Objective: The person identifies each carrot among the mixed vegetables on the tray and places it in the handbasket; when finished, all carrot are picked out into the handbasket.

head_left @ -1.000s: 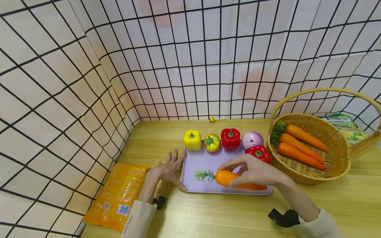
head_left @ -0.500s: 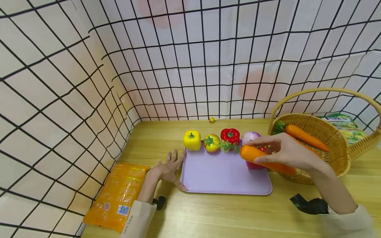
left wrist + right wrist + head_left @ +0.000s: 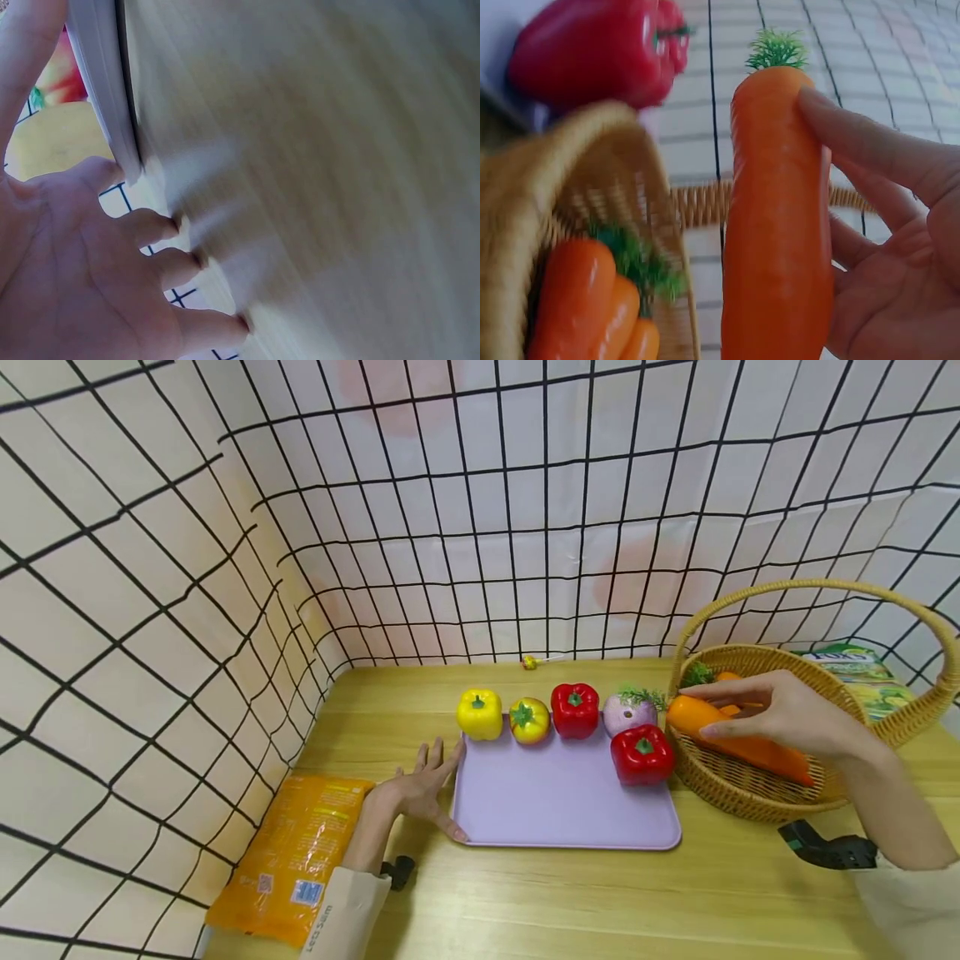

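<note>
My right hand [image 3: 798, 714] pinches a carrot [image 3: 738, 742] near its leafy end, over the left side of the wicker basket [image 3: 757, 806]. In the right wrist view the carrot [image 3: 780, 210] stands large in front, thumb and fingers around its upper part. More carrots [image 3: 574, 300] lie inside the basket, partly hidden by my hand in the head view. At the left end of the lilac tray [image 3: 562, 814], my left hand [image 3: 420, 793] rests with spread fingers, thumb and forefinger at the tray's edge. The left wrist view shows its fingertips [image 3: 240, 324] on the tabletop.
A yellow pepper [image 3: 480, 714], a yellow-red fruit [image 3: 530, 721], two red peppers [image 3: 642, 755] and a purple onion [image 3: 621, 718] line the tray's back and right. An orange packet [image 3: 292, 856] lies left, a lollipop [image 3: 530, 662] at the back, a green packet [image 3: 851, 664] behind the basket.
My right hand has lifted the carrot from the tray and carried it rightward to the basket. The red pepper at the tray's right is uncovered again. My left hand has stayed in place.
</note>
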The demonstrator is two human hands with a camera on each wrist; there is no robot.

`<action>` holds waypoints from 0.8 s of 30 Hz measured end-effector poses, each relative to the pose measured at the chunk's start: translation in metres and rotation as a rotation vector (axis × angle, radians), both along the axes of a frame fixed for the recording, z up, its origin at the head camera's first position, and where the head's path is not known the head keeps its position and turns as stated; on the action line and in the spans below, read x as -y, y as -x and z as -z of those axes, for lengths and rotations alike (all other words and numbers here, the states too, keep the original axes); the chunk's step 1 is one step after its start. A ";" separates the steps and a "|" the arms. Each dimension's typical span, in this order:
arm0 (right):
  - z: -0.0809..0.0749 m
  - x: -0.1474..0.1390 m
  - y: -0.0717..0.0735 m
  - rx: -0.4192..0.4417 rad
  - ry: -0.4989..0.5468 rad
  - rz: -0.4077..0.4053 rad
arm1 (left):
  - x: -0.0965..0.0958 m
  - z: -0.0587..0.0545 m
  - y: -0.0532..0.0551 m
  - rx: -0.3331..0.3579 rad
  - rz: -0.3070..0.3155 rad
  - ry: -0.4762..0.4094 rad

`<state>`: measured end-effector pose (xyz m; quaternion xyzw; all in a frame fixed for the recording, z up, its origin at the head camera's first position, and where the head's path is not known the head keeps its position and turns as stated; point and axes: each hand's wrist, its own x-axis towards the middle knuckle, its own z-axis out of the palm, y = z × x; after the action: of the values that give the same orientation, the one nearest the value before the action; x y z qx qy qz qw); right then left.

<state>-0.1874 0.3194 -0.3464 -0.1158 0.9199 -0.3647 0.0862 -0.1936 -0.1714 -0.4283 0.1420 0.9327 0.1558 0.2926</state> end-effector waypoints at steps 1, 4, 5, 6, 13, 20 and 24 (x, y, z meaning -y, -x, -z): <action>0.001 -0.005 0.003 -0.006 -0.008 0.005 | 0.000 0.000 0.000 0.000 0.000 -0.001; 0.004 -0.021 0.010 -0.008 -0.037 0.043 | 0.001 0.001 0.000 0.002 -0.003 -0.003; 0.005 -0.027 0.013 0.000 -0.032 0.054 | 0.001 0.001 0.000 0.002 -0.003 -0.002; 0.006 -0.032 0.015 0.006 -0.032 0.068 | 0.001 0.001 0.000 0.003 -0.003 -0.001; 0.013 -0.062 0.034 0.114 -0.012 0.133 | 0.001 0.001 0.000 0.006 -0.002 0.008; 0.018 -0.084 0.047 0.164 -0.032 0.250 | 0.001 0.002 0.001 0.003 0.003 0.011; 0.019 -0.087 0.054 0.158 0.036 0.302 | 0.001 0.003 0.001 0.005 0.001 0.009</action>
<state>-0.2414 0.4062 -0.3655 0.0515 0.9105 -0.3979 0.1003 -0.1946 -0.1725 -0.4314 0.1407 0.9327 0.1520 0.2954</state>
